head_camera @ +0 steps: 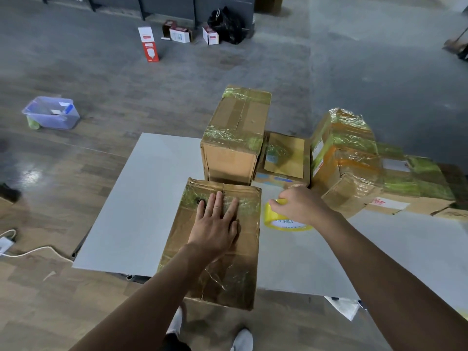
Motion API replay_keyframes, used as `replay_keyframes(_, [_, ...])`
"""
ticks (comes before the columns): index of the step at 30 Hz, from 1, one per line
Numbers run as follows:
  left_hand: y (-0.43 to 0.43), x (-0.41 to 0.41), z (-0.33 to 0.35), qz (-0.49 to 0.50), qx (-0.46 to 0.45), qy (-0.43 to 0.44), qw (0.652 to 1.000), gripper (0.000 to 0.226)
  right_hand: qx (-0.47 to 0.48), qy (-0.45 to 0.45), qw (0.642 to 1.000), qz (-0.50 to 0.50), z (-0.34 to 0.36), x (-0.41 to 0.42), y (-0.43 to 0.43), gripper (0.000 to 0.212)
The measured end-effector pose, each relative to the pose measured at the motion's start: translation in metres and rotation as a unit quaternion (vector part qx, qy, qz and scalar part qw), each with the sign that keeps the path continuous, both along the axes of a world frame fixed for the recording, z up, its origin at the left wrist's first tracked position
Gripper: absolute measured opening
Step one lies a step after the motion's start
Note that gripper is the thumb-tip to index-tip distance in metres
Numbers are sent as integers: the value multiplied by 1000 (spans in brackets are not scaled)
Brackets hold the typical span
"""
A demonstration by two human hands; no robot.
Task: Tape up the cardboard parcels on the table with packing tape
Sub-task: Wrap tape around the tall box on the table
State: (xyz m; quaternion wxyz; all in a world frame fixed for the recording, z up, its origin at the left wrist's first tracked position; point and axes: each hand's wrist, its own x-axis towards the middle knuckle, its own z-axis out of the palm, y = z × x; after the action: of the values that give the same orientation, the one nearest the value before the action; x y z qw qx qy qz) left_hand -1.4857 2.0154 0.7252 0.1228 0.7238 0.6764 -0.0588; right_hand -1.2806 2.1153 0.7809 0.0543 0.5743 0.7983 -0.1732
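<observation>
White shoes [243, 340] stand on the wooden floor at the bottom edge of the view. Both forearms extend forward over the grey bench [141, 211].

The left hand [215, 224] lies palm down on the top face of the nearest parcel [233, 277]. Its fingers are straight and slightly spread, released, and press flat near the centre seam. This parcel sits at the near edge of the bench and overhangs it. Clear, wrinkled tape covers its top.

The right hand [301, 205] is just beside the parcel's right side, wrist bent downward. Its fingers are curled over the yellow tape roll [278, 221], grasping it from above. The roll rests on the bench surface.

Behind the near parcel stands a tall parcel [235, 138], taped across both ends. A flat parcel [286, 158] lies beside it to the right. Farther right is a pile of taped parcels [347, 158].

On the floor beyond the bench are a plastic tub [52, 112], several red and white boxes [149, 44] and a black bag [225, 25].
</observation>
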Motion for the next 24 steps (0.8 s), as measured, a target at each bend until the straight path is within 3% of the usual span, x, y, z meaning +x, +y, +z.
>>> replay_keyframes(3, [3, 12, 7, 27, -25, 23, 999, 70, -17, -3, 1000, 7, -3, -6, 1, 48])
replay_keyframes(14, [4, 100, 16, 93, -36, 15, 995, 86, -33, 28, 999, -7, -11, -5, -2, 48])
replay_keyframes(24, [-7, 77, 21, 119, -3, -95, 988, 80, -26, 107, 994, -25, -12, -2, -12, 52])
